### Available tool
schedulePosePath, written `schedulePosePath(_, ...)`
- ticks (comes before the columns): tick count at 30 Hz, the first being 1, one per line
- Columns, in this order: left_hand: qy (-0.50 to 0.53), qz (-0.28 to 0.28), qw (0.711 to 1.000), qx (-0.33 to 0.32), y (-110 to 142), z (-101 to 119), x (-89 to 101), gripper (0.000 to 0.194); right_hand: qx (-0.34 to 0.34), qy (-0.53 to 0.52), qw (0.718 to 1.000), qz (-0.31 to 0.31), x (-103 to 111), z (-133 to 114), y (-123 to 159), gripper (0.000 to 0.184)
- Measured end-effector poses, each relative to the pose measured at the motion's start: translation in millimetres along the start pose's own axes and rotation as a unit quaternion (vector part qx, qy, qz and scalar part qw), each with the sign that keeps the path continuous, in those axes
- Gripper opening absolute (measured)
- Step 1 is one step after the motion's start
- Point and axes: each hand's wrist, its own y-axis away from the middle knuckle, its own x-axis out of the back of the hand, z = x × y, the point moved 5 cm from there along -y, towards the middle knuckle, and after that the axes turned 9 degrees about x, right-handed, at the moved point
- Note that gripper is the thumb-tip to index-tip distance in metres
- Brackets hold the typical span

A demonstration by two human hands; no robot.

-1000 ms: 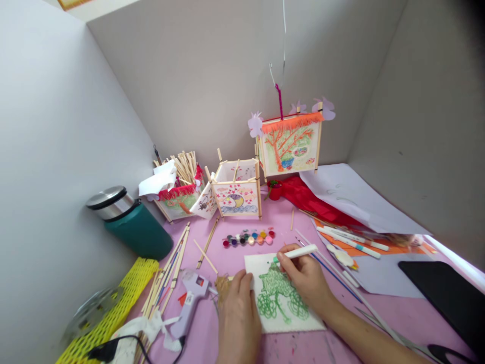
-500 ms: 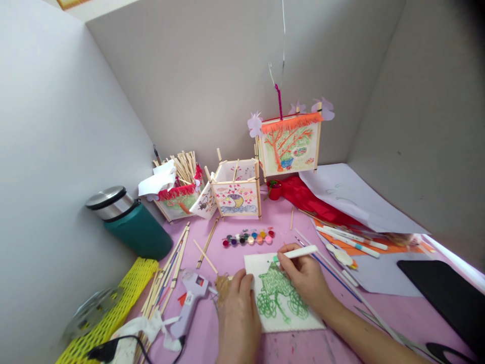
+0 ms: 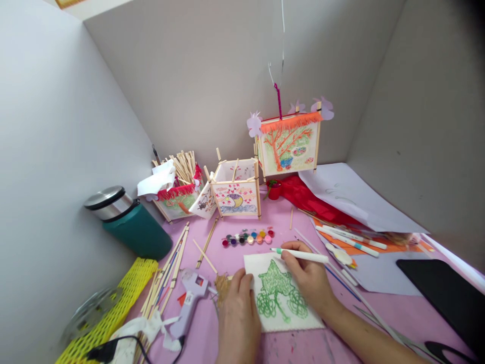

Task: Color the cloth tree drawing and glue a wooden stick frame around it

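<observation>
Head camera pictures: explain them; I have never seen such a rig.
There is no machine here: the hands belong to a person, and every picture comes from one camera worn on that person's head, looking forward and down. The right hand holds a white marker, and the left hand rests at the left edge of a white sheet with a green drawing. Around them on the pink surface are small paint pots, a glue gun and a teal bottle. Behind, a decorated box hangs from a wire.
</observation>
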Motion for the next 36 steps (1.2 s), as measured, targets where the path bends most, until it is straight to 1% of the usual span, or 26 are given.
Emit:
schedulePosePath(10,-0.008,-0.003,1.000,-0.002,-0.7,-0.3,-0.1,0.037,-0.019,-0.017,0.999,-0.023,-3.6,5.3,-1.8,0.020)
schedulePosePath(17,0.012,-0.013,1.000,0.000,-1.7,-0.3,-0.4,0.038,-0.006,-0.016,0.998,-0.067,-6.7,1.1,1.6,0.022)
schedulePosePath(24,0.025,0.018,0.999,-0.006,0.9,-2.1,-2.2,0.038,-0.019,-0.028,0.996,-0.082,-8.7,-2.6,1.3,0.021)
schedulePosePath(28,0.035,0.038,0.999,-0.017,1.4,-2.4,-1.3,0.038,-0.015,-0.033,0.997,-0.073,-5.2,-5.5,-2.5,0.020)
schedulePosePath(32,0.035,0.037,0.999,-0.021,2.1,-0.8,0.4,0.038,-0.013,-0.029,0.998,-0.057,-2.6,-7.1,-4.1,0.020)
schedulePosePath(36,0.021,0.035,0.999,-0.019,2.4,0.7,-0.4,0.039,-0.003,-0.011,0.997,-0.074,-7.0,-8.2,-1.0,0.018)
